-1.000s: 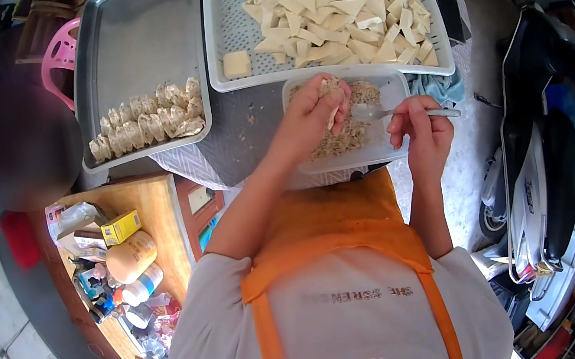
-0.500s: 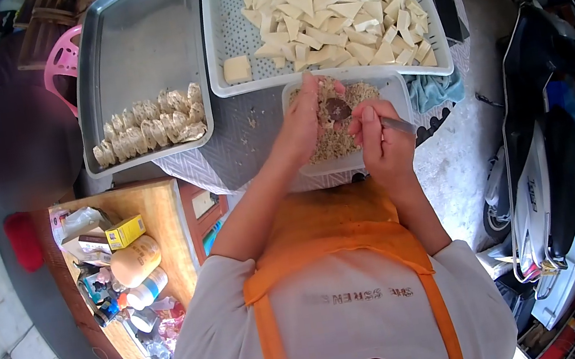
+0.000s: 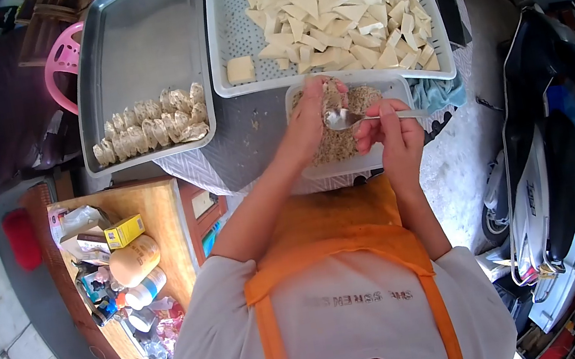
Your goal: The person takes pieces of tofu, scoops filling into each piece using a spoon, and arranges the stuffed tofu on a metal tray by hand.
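A metal spoon [image 3: 408, 114] is in my right hand [image 3: 397, 133], pinched by its handle, with its bowl beside my left hand's fingers. My left hand [image 3: 309, 120] is curled round a pale piece [image 3: 332, 97] with crumbly filling on it, mostly hidden by the fingers. Both hands are over a white plastic container [image 3: 401, 90] of brownish crumbly filling [image 3: 335, 148]. Behind it, a white perforated tray [image 3: 228, 31] holds a heap of pale triangular pieces [image 3: 352, 15] and one square block [image 3: 240, 70]. Filled pieces [image 3: 151, 124] stand in two rows in a metal tray [image 3: 139, 52] at the left.
A wooden cabinet [image 3: 168, 221] at lower left carries bottles, a yellow box [image 3: 124, 231] and other items. A pink chair [image 3: 64, 63] is beyond the metal tray. A blue cloth [image 3: 437, 93] lies right of the container. A scooter [image 3: 545, 169] stands at the right.
The spoon went in toward my left hand, and its bowl has since turned, now showing shiny. My right hand shifted left, then slightly back right. The dark blurred round shape at the left is gone.
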Action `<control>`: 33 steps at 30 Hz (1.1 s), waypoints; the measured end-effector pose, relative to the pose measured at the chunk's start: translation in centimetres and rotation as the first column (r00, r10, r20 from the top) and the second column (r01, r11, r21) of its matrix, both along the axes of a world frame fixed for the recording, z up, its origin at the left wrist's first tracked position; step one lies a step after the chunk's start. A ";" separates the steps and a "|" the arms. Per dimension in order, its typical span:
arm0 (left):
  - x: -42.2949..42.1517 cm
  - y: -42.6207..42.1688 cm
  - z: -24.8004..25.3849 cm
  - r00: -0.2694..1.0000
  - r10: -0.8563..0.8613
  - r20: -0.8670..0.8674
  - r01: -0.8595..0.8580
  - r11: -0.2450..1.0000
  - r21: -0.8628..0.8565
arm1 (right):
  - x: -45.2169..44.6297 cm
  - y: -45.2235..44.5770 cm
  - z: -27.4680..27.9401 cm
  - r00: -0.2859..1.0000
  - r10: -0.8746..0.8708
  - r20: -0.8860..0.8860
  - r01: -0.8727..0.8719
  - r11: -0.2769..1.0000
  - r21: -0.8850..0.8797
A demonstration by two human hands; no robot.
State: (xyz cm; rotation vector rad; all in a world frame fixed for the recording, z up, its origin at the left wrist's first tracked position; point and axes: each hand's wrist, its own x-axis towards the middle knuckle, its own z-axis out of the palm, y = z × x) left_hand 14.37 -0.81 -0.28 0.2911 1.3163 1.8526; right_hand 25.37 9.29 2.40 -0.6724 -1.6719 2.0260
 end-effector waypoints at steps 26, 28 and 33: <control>0.6 0.7 2.3 0.996 -0.084 -0.006 0.084 0.991 0.103 | 1.7 2.7 -3.2 0.984 -0.113 0.136 -0.009 0.736 0.677; 0.6 0.6 2.0 0.992 -0.087 -0.087 0.094 0.993 0.077 | 1.7 2.7 -3.2 0.984 -0.111 0.140 -0.013 0.738 0.675; 0.3 0.2 0.7 0.990 -0.139 -0.011 0.140 0.988 0.058 | 1.6 2.6 -3.1 0.984 -0.105 0.142 -0.020 0.735 0.678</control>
